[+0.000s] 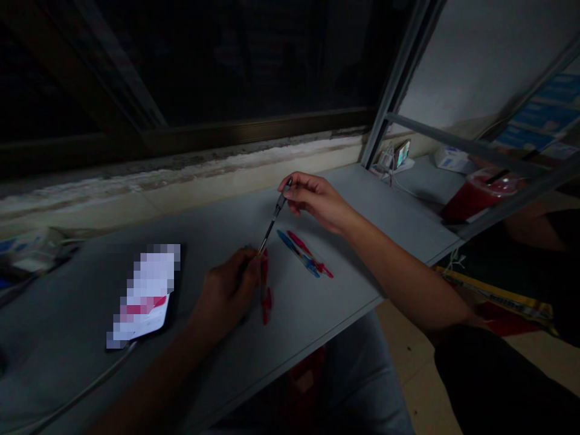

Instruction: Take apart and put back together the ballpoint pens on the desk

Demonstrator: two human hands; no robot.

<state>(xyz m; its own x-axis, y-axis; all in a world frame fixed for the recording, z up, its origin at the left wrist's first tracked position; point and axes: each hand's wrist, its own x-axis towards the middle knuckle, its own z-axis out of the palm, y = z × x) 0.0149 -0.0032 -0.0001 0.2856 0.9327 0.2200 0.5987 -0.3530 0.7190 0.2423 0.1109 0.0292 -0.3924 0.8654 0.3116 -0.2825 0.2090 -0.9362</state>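
Black sleeve (493,380) fills the near right corner, and beside it a jeans leg (362,374) shows below the edge of the grey table (335,302). Over the middle of the table both bare hands hold one slim black pen (272,225), slanting from far right down to near left, clear of the tabletop at its far end. Thumb and fingers of the right hand (312,196) are clamped on its thicker dark end; those of the left hand (229,281) pinch the thin lower end.

Just right of the left hand, a red pen (266,300) lies on the table, partly hidden. Farther right, a blue pen (298,254) and a second red pen (308,252) lie side by side, slanting toward the near right.

To the left rests a smartphone (149,302), its screen lit and blurred, with a white cable (111,369) running toward the near left. At the far right, past a metal frame (390,99), a small phone (402,154) leans upright, farther from the camera than a red cup (466,196). Beyond the table's far edge is a dark window (254,66).
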